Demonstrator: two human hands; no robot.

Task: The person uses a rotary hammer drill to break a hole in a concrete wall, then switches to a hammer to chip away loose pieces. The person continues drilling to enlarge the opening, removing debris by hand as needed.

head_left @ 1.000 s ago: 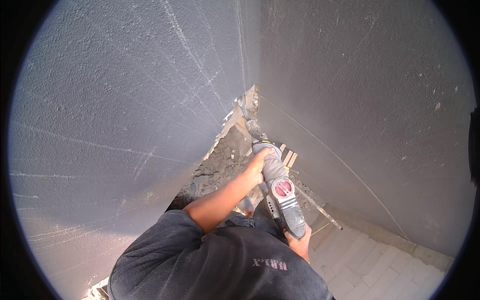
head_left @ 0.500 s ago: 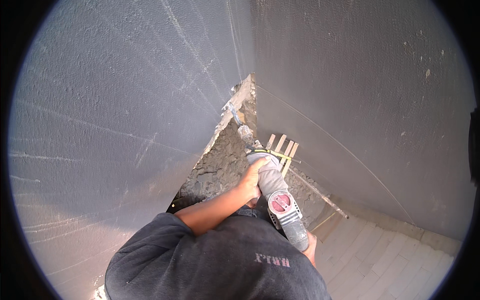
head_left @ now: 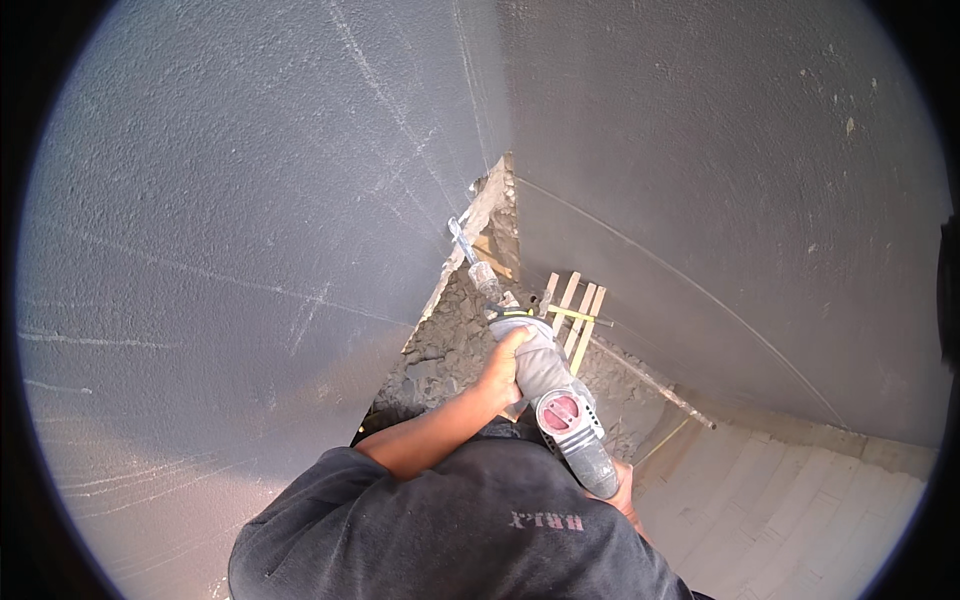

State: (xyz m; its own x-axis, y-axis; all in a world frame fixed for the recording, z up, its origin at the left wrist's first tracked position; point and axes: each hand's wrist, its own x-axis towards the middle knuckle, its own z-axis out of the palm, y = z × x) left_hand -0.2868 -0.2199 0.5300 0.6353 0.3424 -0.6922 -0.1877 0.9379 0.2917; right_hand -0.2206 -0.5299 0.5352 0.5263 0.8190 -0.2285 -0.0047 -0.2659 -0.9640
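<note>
I hold a grey demolition hammer (head_left: 543, 370) with a round red cap on its side. My left hand (head_left: 503, 370) is wrapped round its front housing. At the rear end my right hand (head_left: 622, 486) grips the tool, partly hidden by the grey body and my shirt. The metal chisel (head_left: 464, 241) points away from me, up and to the left. Its tip is at the broken, pale edge (head_left: 438, 292) of the grey left wall (head_left: 250, 200); whether it touches the wall I cannot tell.
Rough rubble (head_left: 445, 335) fills the corner below the broken edge. Wooden slats (head_left: 578, 320) lean near the right wall (head_left: 720, 200), beside a long thin rod (head_left: 655, 382). Pale planks or tiles (head_left: 770, 500) cover the floor at the lower right.
The view has shifted slightly. The chisel tip sits a little lower against the wall's broken edge, and more of a wooden piece shows behind it. Both hands keep their hold.
</note>
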